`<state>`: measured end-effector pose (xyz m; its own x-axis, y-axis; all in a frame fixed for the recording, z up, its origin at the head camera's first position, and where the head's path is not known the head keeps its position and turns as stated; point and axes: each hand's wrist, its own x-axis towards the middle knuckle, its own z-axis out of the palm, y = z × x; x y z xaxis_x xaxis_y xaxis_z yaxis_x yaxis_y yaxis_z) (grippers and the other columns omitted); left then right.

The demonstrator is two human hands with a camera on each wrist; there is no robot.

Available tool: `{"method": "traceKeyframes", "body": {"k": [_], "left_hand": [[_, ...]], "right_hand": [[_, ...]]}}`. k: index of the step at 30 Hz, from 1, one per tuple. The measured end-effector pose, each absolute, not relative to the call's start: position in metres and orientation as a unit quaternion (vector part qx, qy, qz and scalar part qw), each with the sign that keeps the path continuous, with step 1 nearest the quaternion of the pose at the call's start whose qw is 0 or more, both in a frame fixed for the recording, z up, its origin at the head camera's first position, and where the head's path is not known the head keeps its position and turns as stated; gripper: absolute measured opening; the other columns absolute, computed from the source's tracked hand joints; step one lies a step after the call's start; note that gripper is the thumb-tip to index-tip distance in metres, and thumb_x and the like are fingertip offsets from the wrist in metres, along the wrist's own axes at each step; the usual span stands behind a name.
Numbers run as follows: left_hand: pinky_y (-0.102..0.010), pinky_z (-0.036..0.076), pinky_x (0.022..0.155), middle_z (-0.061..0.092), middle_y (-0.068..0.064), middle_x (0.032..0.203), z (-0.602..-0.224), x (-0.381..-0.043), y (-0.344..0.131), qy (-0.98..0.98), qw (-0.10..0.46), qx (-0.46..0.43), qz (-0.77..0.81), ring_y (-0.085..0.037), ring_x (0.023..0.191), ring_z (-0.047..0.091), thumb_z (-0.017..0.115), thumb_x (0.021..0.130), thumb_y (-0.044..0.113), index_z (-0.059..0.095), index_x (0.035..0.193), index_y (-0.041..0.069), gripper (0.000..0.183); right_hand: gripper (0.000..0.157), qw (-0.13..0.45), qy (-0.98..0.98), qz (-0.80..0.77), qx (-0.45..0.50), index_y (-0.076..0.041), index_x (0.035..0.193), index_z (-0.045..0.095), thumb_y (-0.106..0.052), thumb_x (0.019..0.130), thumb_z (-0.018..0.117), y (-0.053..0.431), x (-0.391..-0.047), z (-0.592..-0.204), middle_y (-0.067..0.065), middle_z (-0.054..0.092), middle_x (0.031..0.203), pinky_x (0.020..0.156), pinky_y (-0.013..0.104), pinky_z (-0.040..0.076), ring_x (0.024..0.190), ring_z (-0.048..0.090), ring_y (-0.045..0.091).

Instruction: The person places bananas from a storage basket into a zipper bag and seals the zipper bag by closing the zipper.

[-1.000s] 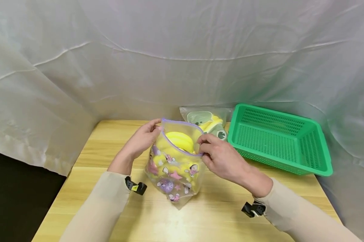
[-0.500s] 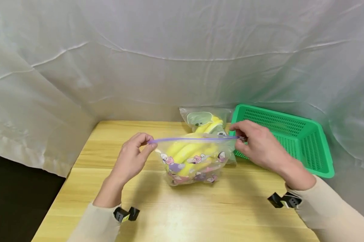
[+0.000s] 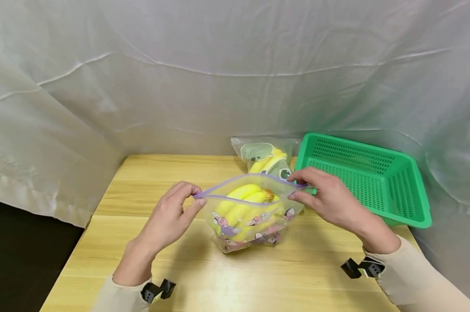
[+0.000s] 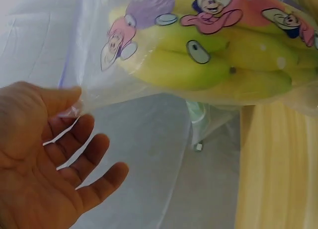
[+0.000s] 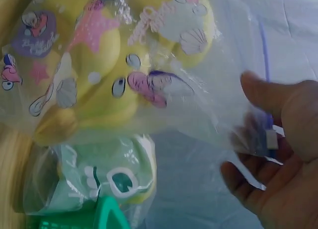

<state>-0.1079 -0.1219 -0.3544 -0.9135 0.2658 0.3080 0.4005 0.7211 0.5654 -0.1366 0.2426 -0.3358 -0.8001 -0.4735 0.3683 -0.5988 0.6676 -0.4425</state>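
A clear zip bag [image 3: 254, 234] printed with pink and purple cartoon figures hangs low over the table, with yellow bananas [image 3: 244, 190] inside. Its purple-edged mouth gapes, and the bananas' brown stem end shows through it. My left hand [image 3: 164, 219] pinches the left end of the mouth between thumb and forefinger; in the left wrist view the other fingers [image 4: 92, 154] are spread below. At the opposite end my right hand [image 3: 334, 199] pinches the corner, close to a pale zip slider [image 5: 271, 139] in the right wrist view. Whether the bag's bottom touches the table I cannot tell.
Behind the bag lies a second clear bag [image 3: 258, 151] with a green cartoon print and bananas in it. To its right stands a green perforated basket [image 3: 416, 195]. A grey-white curtain [image 3: 203, 99] backs the wooden table [image 3: 133, 186].
One second ago the mouth was wide and the hands close together. They moved apart to the sides, pulling the edge straight. Since then they have come slightly closer, and the mouth gapes again.
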Motion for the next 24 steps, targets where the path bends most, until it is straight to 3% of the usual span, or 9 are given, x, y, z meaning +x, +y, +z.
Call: {"method": "traceKeyframes", "body": {"k": [5, 10, 13, 18, 24], "left_hand": [[-0.031, 0.047, 0.078, 0.063, 0.013, 0.104, -0.343, -0.117, -0.115, -0.912, 0.106, -0.247, -0.312, -0.008, 0.095, 0.053, 0.068, 0.090, 0.034, 0.064, 0.110, 0.022, 0.023], [-0.030, 0.049, 0.074, 0.065, 0.009, 0.088, -0.333, -0.119, -0.116, -0.912, 0.186, -0.286, -0.229, -0.011, 0.087, 0.056, 0.071, 0.088, 0.023, 0.065, 0.090, 0.018, 0.008], [-0.033, 0.049, 0.075, 0.065, 0.007, 0.085, -0.330, -0.117, -0.119, -0.915, 0.222, -0.296, -0.161, -0.015, 0.086, 0.057, 0.071, 0.088, 0.020, 0.065, 0.088, 0.017, 0.007], [-0.038, 0.049, 0.078, 0.066, 0.005, 0.086, -0.329, -0.112, -0.119, -0.923, 0.220, -0.310, -0.060, -0.019, 0.086, 0.057, 0.070, 0.089, 0.021, 0.064, 0.089, 0.017, 0.007], [-0.041, 0.049, 0.075, 0.062, 0.001, 0.085, -0.317, -0.107, -0.107, -0.931, 0.201, -0.303, 0.000, -0.023, 0.080, 0.054, 0.071, 0.087, 0.020, 0.062, 0.088, 0.014, 0.010]], "right_hand": [[0.019, 0.163, -0.882, 0.290, 0.333, -0.022, 0.095, 0.067, -0.013, 0.081, 0.077, 0.235, -0.138, -0.334, -0.013, 0.062, 0.092, 0.066, 0.028, 0.052, 0.081, 0.059, 0.002], [0.018, 0.196, -0.875, 0.249, 0.366, -0.021, 0.090, 0.066, -0.011, 0.080, 0.077, 0.237, -0.142, -0.329, -0.013, 0.061, 0.087, 0.074, 0.029, 0.044, 0.078, 0.053, 0.002], [0.014, 0.210, -0.875, 0.210, 0.383, -0.020, 0.089, 0.065, -0.015, 0.082, 0.075, 0.238, -0.144, -0.329, -0.010, 0.060, 0.087, 0.076, 0.033, 0.038, 0.080, 0.051, 0.006], [0.009, 0.207, -0.881, 0.170, 0.391, -0.020, 0.088, 0.062, -0.019, 0.086, 0.071, 0.235, -0.142, -0.337, -0.009, 0.057, 0.085, 0.071, 0.031, 0.033, 0.080, 0.049, 0.010], [0.010, 0.202, -0.881, 0.184, 0.386, -0.018, 0.089, 0.061, -0.014, 0.087, 0.070, 0.233, -0.138, -0.340, -0.009, 0.055, 0.087, 0.077, 0.035, 0.039, 0.081, 0.047, 0.009]]}}
